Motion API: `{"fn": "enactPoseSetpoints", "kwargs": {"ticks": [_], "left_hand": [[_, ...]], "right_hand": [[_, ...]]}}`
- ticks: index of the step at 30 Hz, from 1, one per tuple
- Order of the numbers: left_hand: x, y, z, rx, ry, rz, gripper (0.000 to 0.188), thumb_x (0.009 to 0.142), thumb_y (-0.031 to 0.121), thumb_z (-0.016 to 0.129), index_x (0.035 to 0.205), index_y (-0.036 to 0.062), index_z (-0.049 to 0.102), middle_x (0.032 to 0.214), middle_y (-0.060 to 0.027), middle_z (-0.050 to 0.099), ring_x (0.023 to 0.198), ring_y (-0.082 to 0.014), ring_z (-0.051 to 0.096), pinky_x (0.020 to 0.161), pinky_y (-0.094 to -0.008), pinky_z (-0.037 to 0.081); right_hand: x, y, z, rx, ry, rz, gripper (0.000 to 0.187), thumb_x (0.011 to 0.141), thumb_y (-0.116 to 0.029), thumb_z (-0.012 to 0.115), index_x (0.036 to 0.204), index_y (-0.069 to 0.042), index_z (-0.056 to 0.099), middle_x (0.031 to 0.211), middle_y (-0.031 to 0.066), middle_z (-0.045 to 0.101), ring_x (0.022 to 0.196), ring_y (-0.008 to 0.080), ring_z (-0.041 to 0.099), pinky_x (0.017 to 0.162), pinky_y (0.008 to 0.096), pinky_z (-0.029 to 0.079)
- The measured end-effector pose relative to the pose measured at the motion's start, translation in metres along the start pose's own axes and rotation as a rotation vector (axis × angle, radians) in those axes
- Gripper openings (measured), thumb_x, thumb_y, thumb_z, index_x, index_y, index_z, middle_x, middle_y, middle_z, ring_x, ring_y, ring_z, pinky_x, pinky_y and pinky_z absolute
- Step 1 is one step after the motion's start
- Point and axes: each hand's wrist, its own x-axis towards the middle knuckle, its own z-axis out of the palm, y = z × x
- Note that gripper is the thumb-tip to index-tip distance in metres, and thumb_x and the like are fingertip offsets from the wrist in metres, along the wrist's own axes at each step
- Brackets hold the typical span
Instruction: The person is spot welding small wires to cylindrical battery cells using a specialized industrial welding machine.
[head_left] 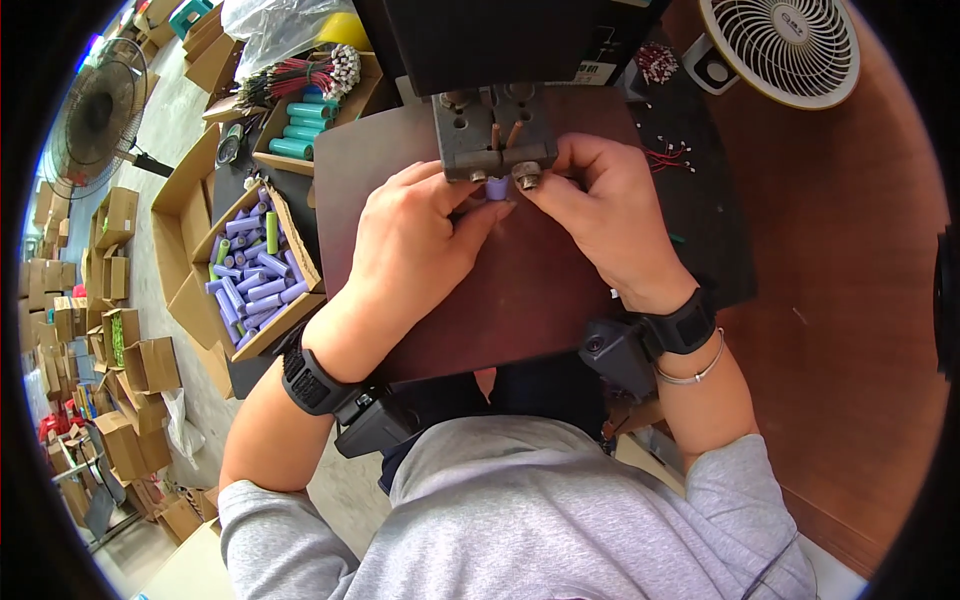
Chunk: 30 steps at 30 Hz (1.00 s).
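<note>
A purple cylindrical battery cell (497,189) sits under the head of a spot welder (490,150), just below its two copper electrode pins (507,133). My left hand (415,235) grips the cell from the left, with thumb and forefinger closed at its side. From the right, my right hand (610,215) reaches in beside a bolt of the welder head, its thumb and forefinger bent together. What those right fingertips pinch is hidden behind the bolt and the head. Beneath both hands lies a dark reddish-brown board (520,290).
To the left, a cardboard box (310,278) holds many purple and a few green cells. Behind it, another box (372,88) contains teal cells and bundled red-and-black wires. Red wires with white connectors (672,158) lie at right, near a white fan (785,45).
</note>
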Motion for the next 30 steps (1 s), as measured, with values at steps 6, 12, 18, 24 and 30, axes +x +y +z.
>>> {"fn": "enactPoseSetpoints", "kwargs": {"ticks": [6,12,18,24,30], "left_hand": [[0.0011,0.0015,-0.0007,0.012,0.006,0.010,0.016,0.068,0.013,0.065,0.082,0.0045,0.063,0.076,-0.0112,0.059,0.074,-0.0294,0.057,0.066,-0.0353,0.046],[0.0006,-0.0005,0.0006,0.015,-0.009,-0.014,0.017,0.070,0.016,0.065,0.083,0.0057,0.064,0.077,-0.0105,0.060,0.075,-0.0285,0.057,0.066,-0.0349,0.047],[0.0025,0.0015,-0.0005,0.067,0.008,-0.002,0.022,0.065,0.015,0.069,0.085,0.0057,0.065,0.069,-0.0129,0.059,0.061,-0.0256,0.056,0.059,-0.0319,0.045],[0.0022,-0.0010,-0.0001,0.065,0.014,0.029,0.023,0.065,0.014,0.069,0.086,0.0047,0.064,0.071,-0.0144,0.059,0.062,-0.0276,0.056,0.059,-0.0323,0.045],[0.0041,0.0029,-0.0026,0.035,-0.058,-0.007,0.018,0.070,0.015,0.065,0.085,0.0054,0.064,0.080,-0.0115,0.060,0.075,-0.0294,0.057,0.066,-0.0346,0.046]], "right_hand": [[-0.0008,-0.0010,0.0014,0.057,0.008,-0.008,0.015,0.069,-0.010,0.062,0.068,0.004,0.059,0.058,0.0027,0.056,0.055,0.0038,0.048,0.049,0.0202,0.039],[-0.0009,-0.0019,0.0018,0.072,0.006,-0.049,0.015,0.070,-0.011,0.063,0.068,0.004,0.059,0.057,0.0015,0.056,0.055,0.0037,0.048,0.049,0.0200,0.039],[-0.0012,0.0021,0.0019,0.077,0.002,0.008,0.015,0.072,-0.011,0.062,0.071,0.004,0.059,0.061,0.0020,0.057,0.058,0.0037,0.049,0.051,0.0193,0.040],[-0.0009,-0.0011,-0.0004,0.049,-0.010,-0.021,0.015,0.072,-0.010,0.062,0.072,0.004,0.060,0.062,0.0025,0.058,0.058,0.0039,0.049,0.051,0.0193,0.040],[-0.0005,0.0022,0.0011,0.038,0.004,-0.024,0.014,0.070,-0.009,0.062,0.073,0.004,0.059,0.061,0.0033,0.057,0.057,0.0038,0.049,0.049,0.0205,0.039]]}}
